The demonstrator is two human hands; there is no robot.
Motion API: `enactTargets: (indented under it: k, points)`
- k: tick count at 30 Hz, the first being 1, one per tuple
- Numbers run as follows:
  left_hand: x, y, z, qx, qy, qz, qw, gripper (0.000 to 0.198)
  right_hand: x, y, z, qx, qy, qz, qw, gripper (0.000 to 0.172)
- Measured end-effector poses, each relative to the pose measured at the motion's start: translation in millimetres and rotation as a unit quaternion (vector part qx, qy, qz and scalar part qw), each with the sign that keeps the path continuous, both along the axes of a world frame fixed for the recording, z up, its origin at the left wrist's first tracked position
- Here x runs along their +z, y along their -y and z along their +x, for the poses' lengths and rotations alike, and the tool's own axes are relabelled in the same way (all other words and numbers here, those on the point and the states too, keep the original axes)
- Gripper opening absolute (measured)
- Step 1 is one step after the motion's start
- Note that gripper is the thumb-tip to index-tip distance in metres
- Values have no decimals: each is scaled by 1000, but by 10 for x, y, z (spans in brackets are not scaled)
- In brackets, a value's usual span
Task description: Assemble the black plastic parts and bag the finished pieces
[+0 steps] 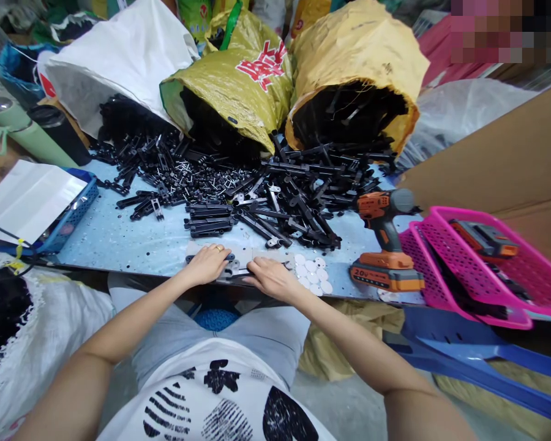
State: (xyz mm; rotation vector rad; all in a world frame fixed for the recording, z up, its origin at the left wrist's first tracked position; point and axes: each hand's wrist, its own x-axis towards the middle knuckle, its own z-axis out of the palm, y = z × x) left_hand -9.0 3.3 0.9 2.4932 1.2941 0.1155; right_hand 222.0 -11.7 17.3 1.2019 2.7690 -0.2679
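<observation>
At the table's front edge, a flat grey jig (239,252) lies under both my hands. My left hand (206,264), with a ring on one finger, rests on its left side, fingers bent together over a small black part (230,257). Towards its right side, my right hand (272,278) closes its thumb and fingers on a long black bar-like part (242,272); the fingers hide some of it. Just right of that hand lie several white round discs (313,274). Behind the jig is a neat stack of black bar parts (210,219).
Loose black parts (303,190) and small screws or pins (197,180) are heaped before a white sack (128,55), a yellow-green sack (239,92) and a yellow sack (353,55). An orange cordless drill (386,245) stands right, beside pink baskets (468,263). Left is a blue basket (89,199).
</observation>
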Motion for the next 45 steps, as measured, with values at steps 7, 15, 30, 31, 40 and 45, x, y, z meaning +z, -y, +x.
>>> enactTargets:
  k: [7,15,30,31,40,45]
  points:
    - [89,28,80,-3,-4,-1,1000,59,-131,31,-92,-22,27,25,999,35]
    - [6,74,-44,2,63,29,998,45,181,66,-210,-5,25,93,995,35]
    - [140,-1194,-578,361,73,111,923,35,-85,-336,-39,-26,-88,80,993,38]
    - [126,-1359,-711,404,42,91,909,34,-27,-450,-86,-31,-103,84,991,37]
    - [73,-1551,-940,405,27,89,909,26,199,-2171,-1161,-175,-40,84,980,31]
    - [151,-784,-912,412,371,-34,831,21,41,-2421,-1420,-207,-23,51,977,25]
